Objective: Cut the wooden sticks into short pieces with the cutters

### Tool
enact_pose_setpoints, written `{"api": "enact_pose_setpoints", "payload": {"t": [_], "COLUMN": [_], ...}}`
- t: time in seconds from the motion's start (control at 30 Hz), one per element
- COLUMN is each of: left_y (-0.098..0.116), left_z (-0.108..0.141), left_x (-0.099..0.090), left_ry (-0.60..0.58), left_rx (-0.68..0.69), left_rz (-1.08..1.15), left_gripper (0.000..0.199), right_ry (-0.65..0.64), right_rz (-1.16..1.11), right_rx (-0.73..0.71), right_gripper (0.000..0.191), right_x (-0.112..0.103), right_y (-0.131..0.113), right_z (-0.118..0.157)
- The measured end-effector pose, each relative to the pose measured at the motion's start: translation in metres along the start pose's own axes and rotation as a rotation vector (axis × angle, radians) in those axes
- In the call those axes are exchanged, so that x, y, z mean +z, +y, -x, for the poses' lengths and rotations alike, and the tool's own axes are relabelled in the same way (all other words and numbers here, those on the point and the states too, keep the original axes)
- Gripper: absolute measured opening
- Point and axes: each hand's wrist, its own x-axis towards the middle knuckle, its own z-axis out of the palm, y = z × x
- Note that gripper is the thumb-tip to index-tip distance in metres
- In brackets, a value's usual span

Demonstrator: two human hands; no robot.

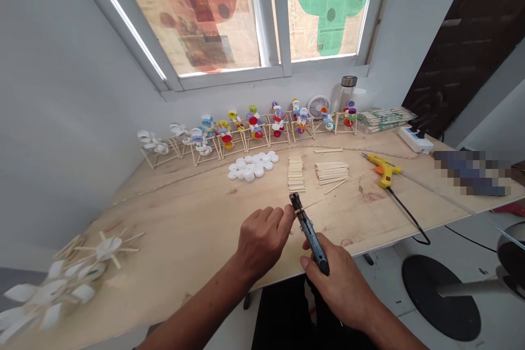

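Note:
My left hand (262,235) pinches a thin wooden stick (307,206) near its tip, just above the board. My right hand (338,281) grips a black-and-blue hand cutter (311,235), whose jaws close around the stick next to my left fingertips. Beyond the cutter lie two stacks of flat wooden sticks (295,173) (331,172). A pile of white bottle caps (250,167) sits to their left. A yellow hot glue gun (383,170) rests on the board to the right, apart from both hands.
The plywood board (184,229) carries a row of stick-and-cap pinwheel models (254,131) along the window wall. Blurred white pinwheels (57,290) lie at the near left. A power strip (415,139), small fan (318,106), bottle (348,93) and wrapped stick bundle (383,119) stand at the back right.

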Motion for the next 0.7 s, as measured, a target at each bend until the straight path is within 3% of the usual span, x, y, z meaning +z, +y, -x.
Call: {"api": "enact_pose_setpoints", "payload": {"t": [0.23,0.57,0.7], "left_y": [-0.011,0.001,-0.002], "left_z": [0.004,-0.004,-0.008], "left_x": [0.014,-0.006,-0.012], "left_ry": [0.002,-0.284,-0.361], "left_rx": [0.09,-0.187,-0.297], "left_rz": [0.095,0.392,0.631], "left_gripper": [0.011,0.018,0.022], "right_ry": [-0.053,-0.018,0.015], "right_rz": [-0.149,-0.012,0.077], "right_rx": [0.014,0.005,-0.002], "right_gripper": [0.014,0.015,0.014], "right_x": [0.001,0.001,0.002], "right_y": [0.002,0.006,0.006], "right_z": [0.007,0.005,0.004]}}
